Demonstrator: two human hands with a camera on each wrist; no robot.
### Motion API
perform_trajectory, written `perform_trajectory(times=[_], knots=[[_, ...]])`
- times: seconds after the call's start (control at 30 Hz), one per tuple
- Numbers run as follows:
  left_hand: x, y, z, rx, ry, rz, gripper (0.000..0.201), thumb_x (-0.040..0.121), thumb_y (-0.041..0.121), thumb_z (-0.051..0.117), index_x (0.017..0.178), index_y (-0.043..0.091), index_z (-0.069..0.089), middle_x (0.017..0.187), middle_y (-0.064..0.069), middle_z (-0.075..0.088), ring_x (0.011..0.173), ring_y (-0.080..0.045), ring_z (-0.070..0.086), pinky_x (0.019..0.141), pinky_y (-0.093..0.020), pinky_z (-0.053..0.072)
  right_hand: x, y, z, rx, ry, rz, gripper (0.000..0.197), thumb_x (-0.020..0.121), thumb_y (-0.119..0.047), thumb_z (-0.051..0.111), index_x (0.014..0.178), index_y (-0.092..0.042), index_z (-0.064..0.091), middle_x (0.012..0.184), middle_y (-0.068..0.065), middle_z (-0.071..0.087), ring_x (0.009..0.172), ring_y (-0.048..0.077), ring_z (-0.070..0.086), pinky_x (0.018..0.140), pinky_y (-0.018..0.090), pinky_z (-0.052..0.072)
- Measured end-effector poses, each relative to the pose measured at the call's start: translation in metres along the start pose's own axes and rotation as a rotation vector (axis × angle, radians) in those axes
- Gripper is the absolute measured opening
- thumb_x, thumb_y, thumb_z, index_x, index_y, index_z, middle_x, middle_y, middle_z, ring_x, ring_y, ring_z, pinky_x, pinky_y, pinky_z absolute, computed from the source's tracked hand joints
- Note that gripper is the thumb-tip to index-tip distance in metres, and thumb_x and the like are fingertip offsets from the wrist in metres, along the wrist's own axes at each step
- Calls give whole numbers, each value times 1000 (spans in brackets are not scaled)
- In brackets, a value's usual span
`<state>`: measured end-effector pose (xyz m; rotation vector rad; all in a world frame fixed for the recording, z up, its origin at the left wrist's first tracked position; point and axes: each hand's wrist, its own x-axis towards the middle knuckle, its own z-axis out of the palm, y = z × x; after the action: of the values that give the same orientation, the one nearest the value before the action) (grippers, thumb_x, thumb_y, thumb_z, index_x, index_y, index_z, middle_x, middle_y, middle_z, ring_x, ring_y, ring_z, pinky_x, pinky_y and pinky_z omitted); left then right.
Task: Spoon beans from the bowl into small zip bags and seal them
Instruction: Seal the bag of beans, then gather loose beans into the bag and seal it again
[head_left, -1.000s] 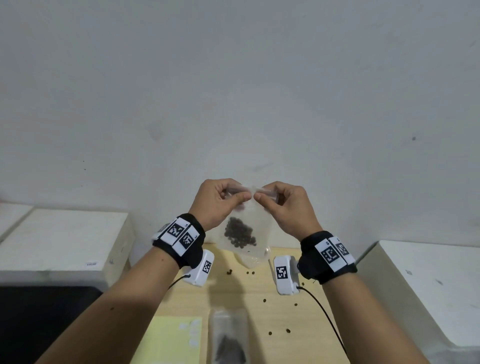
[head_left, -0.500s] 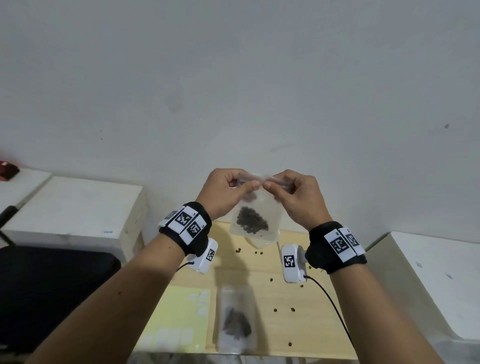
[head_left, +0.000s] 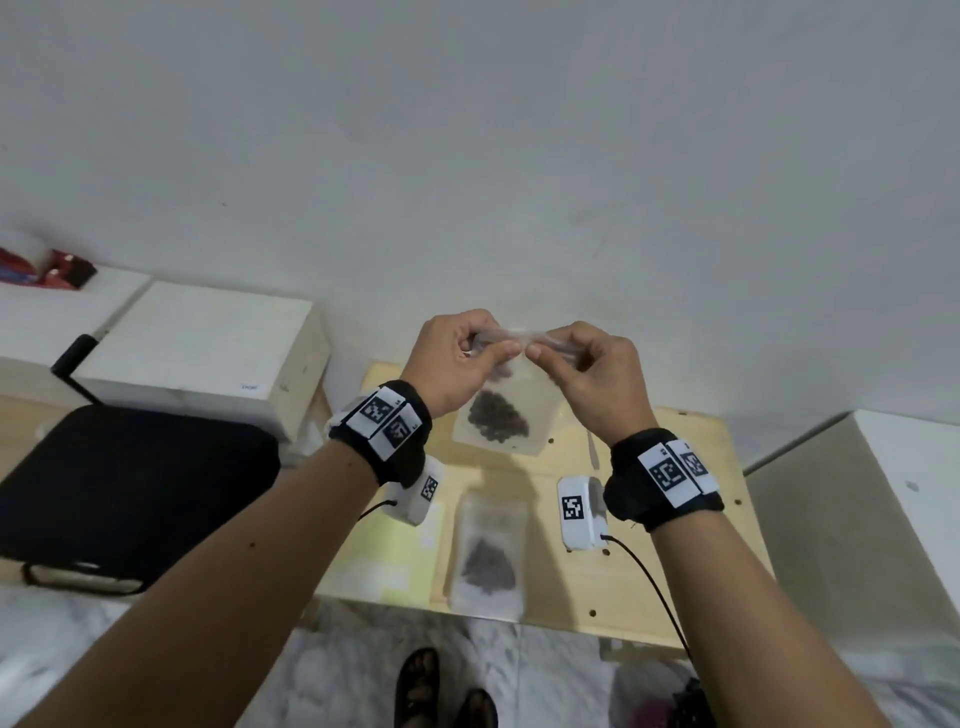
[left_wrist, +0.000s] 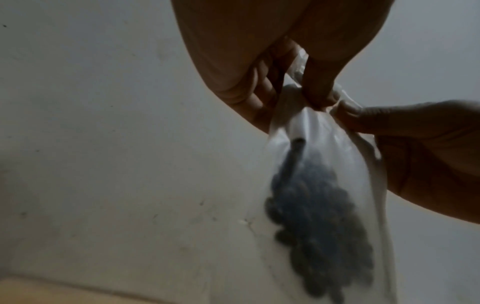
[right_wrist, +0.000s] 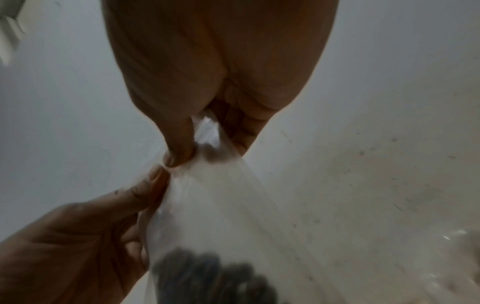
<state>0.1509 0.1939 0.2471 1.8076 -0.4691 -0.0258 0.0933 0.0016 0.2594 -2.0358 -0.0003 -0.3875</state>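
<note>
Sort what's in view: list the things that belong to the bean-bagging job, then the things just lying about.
Part of the job:
- held zip bag of beans, top edge pinched by left hand and right hand
- filled bag lying on the wooden table
- loose beans on the table

Just lying about:
- black case
- white box
- yellow sheet
- red item

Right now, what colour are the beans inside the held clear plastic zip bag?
Dark brown, nearly black beans; the head view shows them best.
</note>
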Motion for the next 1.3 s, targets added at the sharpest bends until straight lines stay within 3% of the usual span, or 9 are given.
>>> perform_trajectory(times=[0.1,0.17,0.27,0.43,0.6,0.7,0.83,1.03,1.3], knots=[[-11,-19,0,-82,-18,-58,11,93,14,78,82,15,74,76,-14,76,69,-24,76,66,-39,62,-11,27,0,117,-40,117,8,90,-23,80,90,-15,79,74,6,73,65,17,65,67,36,56],[-19,-32,1,-96,-9,-108,9,92,8,78,83,10,75,77,-14,78,68,-18,76,65,-31,61,-18,44,6,167,-61,161,4,91,-17,79,87,-16,78,72,5,72,64,14,64,65,32,55],[-35,-53,5,-199,-3,-228,8,87,9,82,94,13,78,85,-11,80,77,-23,78,72,-37,65,-26,66,21,211,-81,210,5,91,-16,79,87,-19,78,67,-5,69,62,13,62,66,24,52],[-72,-99,0,-163,-48,-373,29,77,21,87,103,14,79,97,-7,81,90,-19,77,79,-28,61,-36,94,49,309,-119,289,5,91,-14,78,93,-10,79,67,-4,70,59,12,59,64,20,51],[-98,-138,-15,-85,10,-438,15,86,10,83,95,21,79,83,5,79,76,-8,72,71,-18,56,-55,115,85,319,-191,357,13,89,-20,82,90,-7,78,65,1,68,59,16,60,67,30,56],[-110,-160,-36,-80,82,-462,14,90,7,79,94,21,77,82,6,77,78,-9,72,76,-23,58,-69,132,106,249,-254,415,11,87,-27,83,91,-17,81,69,7,69,65,19,61,74,39,57],[-126,-187,-69,-59,172,-486,17,92,5,75,94,22,74,78,11,76,76,-4,71,79,-23,60,-90,152,136,8,-433,401,9,85,-21,85,93,-19,82,84,-9,74,77,7,64,77,21,49],[-144,-212,-94,-84,222,-541,20,94,4,73,96,24,72,86,4,73,76,0,70,81,-19,59,-118,175,187,-414,-695,378,12,87,-27,81,95,-33,77,112,2,67,98,11,46,81,19,37],[-157,-238,-99,-105,143,-572,14,95,5,74,90,18,71,78,-4,70,73,-14,64,72,-28,55,-124,177,213,-617,-727,262,26,90,-23,75,116,-23,77,117,-3,70,109,29,44,83,28,36]])
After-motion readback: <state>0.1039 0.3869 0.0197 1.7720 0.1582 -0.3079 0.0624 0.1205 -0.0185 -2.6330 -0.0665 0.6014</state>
